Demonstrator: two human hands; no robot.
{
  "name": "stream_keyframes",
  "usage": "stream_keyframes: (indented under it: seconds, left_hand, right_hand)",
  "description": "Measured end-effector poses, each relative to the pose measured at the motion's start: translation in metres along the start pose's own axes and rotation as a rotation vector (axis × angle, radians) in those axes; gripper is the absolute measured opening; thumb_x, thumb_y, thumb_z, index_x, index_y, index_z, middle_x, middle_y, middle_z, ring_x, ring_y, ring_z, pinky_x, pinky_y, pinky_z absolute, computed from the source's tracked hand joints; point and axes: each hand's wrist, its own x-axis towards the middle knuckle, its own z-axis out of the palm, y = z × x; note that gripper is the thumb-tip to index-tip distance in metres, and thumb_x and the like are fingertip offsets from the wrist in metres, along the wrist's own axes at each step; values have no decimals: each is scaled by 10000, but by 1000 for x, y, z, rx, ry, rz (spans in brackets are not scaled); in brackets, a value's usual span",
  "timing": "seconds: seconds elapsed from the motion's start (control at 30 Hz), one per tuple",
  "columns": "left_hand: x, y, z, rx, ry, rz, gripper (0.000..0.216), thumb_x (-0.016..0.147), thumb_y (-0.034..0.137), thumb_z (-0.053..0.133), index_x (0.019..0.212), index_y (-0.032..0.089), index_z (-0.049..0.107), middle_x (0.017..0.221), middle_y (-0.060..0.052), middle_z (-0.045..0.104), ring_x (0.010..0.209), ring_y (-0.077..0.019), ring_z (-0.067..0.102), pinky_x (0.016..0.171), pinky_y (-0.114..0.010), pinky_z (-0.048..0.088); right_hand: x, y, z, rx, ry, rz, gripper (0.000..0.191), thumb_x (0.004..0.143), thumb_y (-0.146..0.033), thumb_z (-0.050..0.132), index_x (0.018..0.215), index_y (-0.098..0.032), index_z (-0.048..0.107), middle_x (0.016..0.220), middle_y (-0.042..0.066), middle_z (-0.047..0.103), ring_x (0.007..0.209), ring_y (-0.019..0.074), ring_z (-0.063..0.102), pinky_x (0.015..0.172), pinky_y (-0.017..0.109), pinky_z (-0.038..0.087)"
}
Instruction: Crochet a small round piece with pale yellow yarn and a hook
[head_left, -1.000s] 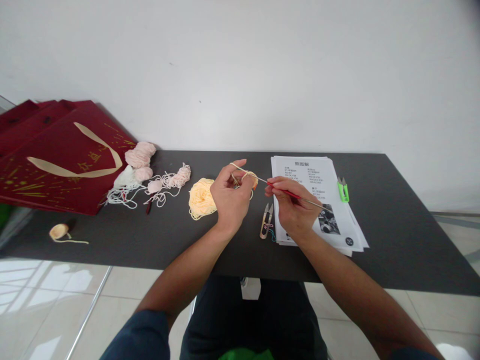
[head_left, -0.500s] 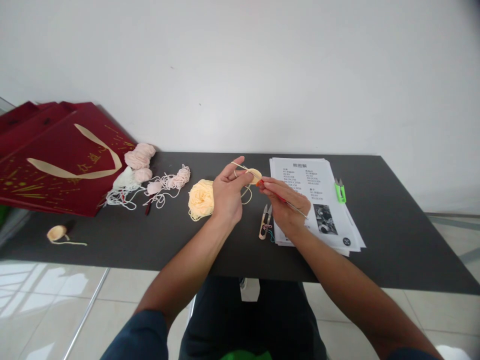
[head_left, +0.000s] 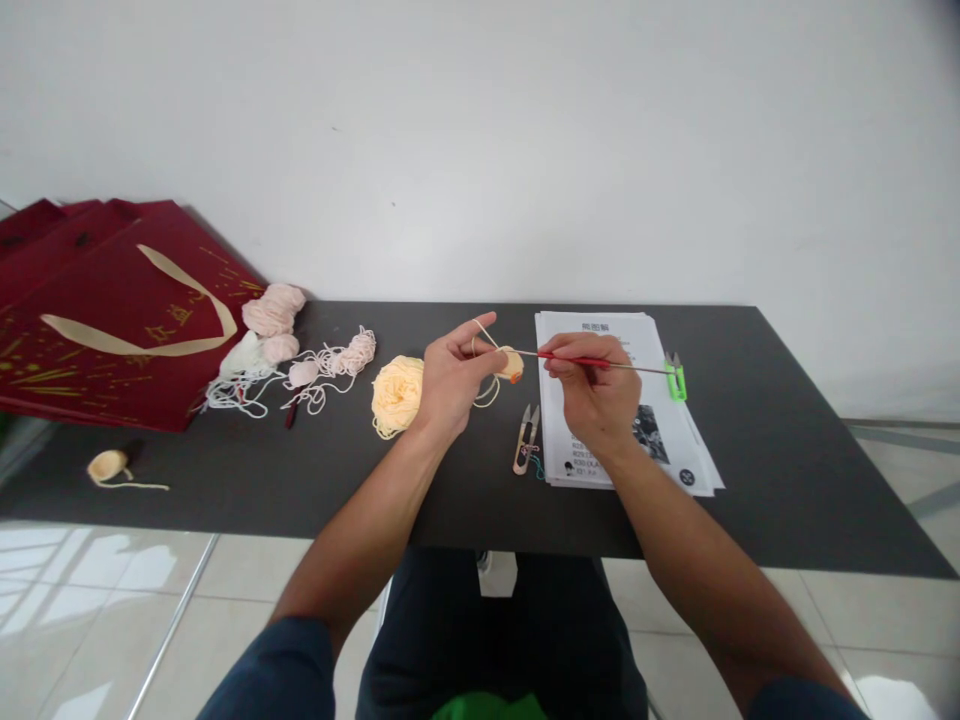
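Between thumb and fingers, my left hand (head_left: 455, 375) pinches a small yellow crochet piece (head_left: 511, 362) with an orange bit at its lower edge. A strand of yellow yarn (head_left: 486, 333) runs over its raised index finger. My right hand (head_left: 600, 390) grips a crochet hook (head_left: 581, 360) by its red handle, held nearly level. The hook's thin metal tip reaches left to the top of the crochet piece. Just left of my left hand lies a ball of yellow yarn (head_left: 397, 396), partly covered by that hand.
Printed sheets (head_left: 559, 420) lie under my right hand, with green thread snips (head_left: 676, 380) at their right edge. Other snips (head_left: 526, 440) lie beside them. Leftward are pink yarn (head_left: 274, 309), a dark red bag (head_left: 135, 310) and a small yellow crocheted cup (head_left: 109, 464).
My right hand has moved right, away from my left, and the hook has swung from slanting to nearly level. The crochet piece stays in my left hand, tilted somewhat differently.
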Motion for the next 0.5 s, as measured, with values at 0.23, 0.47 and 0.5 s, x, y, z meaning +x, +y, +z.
stream_keyframes:
  seconds: [0.23, 0.47, 0.5]
  left_hand:
    - [-2, -7, -1, 185, 50, 239, 524, 700, 148, 777, 1220, 207, 768, 677, 52, 683, 586, -89, 585, 612, -240, 497]
    - [-2, -7, -3, 120, -33, 244, 484, 685, 97, 732, 1146, 229, 796, 732, 39, 675, 590, -85, 553, 574, -233, 473]
    - [-2, -7, -3, 104, -44, 232, 482, 685, 97, 735, 1144, 229, 795, 741, 36, 680, 602, -87, 562, 585, -232, 477]
  right_hand:
    - [-5, -9, 1, -115, 16, -47, 64, 919, -243, 753, 940, -284, 709, 941, 4, 786, 837, 174, 723, 770, 365, 585]
    - [5, -2, -2, 284, 56, 214, 135, 865, -258, 828, 880, -239, 695, 860, -11, 783, 637, 94, 640, 572, 245, 502]
    - [6, -1, -2, 328, 58, 246, 157, 845, -269, 849, 868, -238, 697, 848, -12, 784, 634, 92, 639, 571, 238, 504]
